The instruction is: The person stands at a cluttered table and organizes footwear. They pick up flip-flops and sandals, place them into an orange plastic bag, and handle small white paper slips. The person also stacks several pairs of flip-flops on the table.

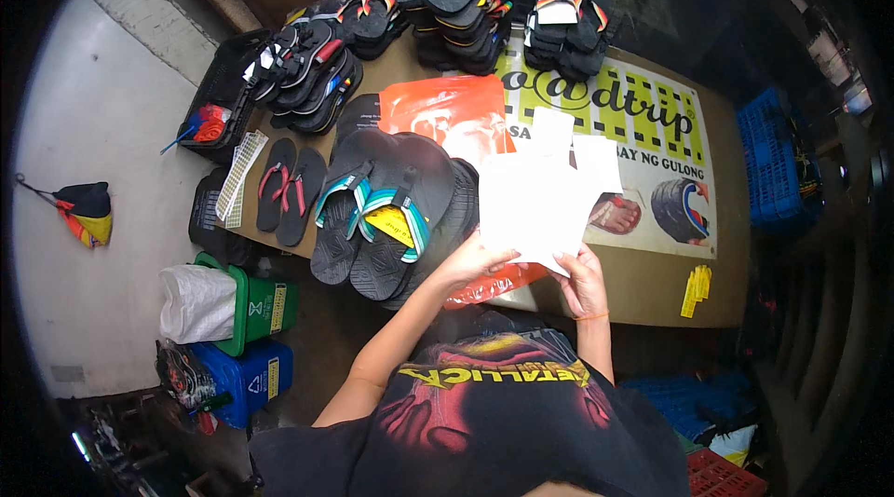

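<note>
A white sheet of paper (535, 204), its face washed out by glare, is held by its near edge over the table. My left hand (480, 259) pinches its lower left corner, and my right hand (585, 283) grips the lower right. Smaller white slips (598, 164) lie just beyond the sheet; whether they touch it I cannot tell. Beneath it is an orange-red plastic bag (438, 108), partly covered. Close to my left hand sits a stack of black flip-flops (419, 157), the top pair with teal straps and a yellow tag.
Smaller flip-flops with red straps (291, 194) lie farther left. Piled sandals (466, 8) line the table's far side. A printed poster (652, 115) covers the right part, with yellow strips (696, 290) near the edge. Green (270, 306) and blue bins (247, 381) stand left; a blue crate (778, 162) right.
</note>
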Demonstrator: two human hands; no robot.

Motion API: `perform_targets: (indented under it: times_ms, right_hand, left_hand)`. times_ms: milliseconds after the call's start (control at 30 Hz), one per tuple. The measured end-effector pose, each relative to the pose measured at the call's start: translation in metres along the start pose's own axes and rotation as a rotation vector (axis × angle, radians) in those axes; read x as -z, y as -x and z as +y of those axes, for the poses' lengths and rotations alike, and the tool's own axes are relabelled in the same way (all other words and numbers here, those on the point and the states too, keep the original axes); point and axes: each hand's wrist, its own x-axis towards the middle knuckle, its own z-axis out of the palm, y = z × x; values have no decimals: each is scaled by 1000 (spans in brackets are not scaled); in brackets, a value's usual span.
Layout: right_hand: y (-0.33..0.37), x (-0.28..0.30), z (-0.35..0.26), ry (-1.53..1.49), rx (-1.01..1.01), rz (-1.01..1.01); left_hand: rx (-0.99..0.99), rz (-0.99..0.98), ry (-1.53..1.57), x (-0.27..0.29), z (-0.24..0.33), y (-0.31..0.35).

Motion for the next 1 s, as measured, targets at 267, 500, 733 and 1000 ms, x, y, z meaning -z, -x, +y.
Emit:
perform_targets:
  times_ms: [267,500,733,1000]
  right_hand:
    - [-2,12,-5,117,-46,61]
    - [-4,6,-3,141,-41,32]
    - [-14,13,0,146,-22,-62]
    - [-9,35,-22,-53,149,140]
  left_hand:
    - [32,86,-39,-3,-2,-1]
    - [-23,56,-134,1,-13,-2]
    - [-101,-1,-141,-4,-23,-7]
    - [78,75,60,7,7,-3]
